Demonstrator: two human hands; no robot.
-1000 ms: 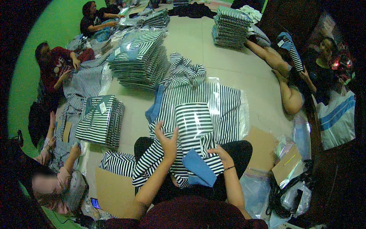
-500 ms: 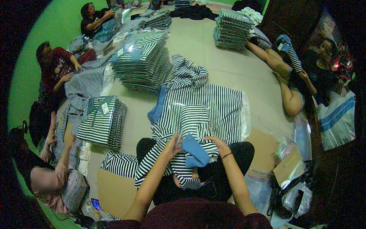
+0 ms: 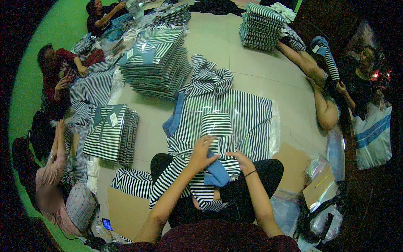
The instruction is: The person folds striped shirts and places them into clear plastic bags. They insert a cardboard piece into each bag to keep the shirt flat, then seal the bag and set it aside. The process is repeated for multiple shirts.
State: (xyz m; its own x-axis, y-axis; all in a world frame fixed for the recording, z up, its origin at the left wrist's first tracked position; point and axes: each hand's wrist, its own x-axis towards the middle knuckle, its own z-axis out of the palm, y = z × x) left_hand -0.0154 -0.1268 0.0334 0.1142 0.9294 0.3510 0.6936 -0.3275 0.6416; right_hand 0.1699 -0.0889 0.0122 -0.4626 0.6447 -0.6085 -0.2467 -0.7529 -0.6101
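Observation:
Across my lap lies a black-and-white striped shirt (image 3: 161,189) with a blue collar or cuff piece (image 3: 218,174). Over that blue piece my left hand (image 3: 203,155) spreads its fingers, with the thumb pointing right. My right hand (image 3: 242,162), a dark band on its wrist, has its fingers stretched along the right edge of the striped cloth. Just beyond both hands is a folded striped bundle (image 3: 216,125), seemingly under clear plastic. It rests on a spread striped shirt (image 3: 252,111) on the floor. Whether my fingertips grip the plastic is too fine to see.
Bagged shirts stand in a tall stack (image 3: 155,63), a smaller stack (image 3: 109,136) to the left and another stack (image 3: 260,27) at the far right. Cardboard sheets (image 3: 128,210) and plastic bags (image 3: 285,210) flank me. Several people sit along both sides.
My left hand has moved forward and right, from the blue piece's left edge to over it, and its fingers have spread. The right hand has barely moved. The view has shifted slightly.

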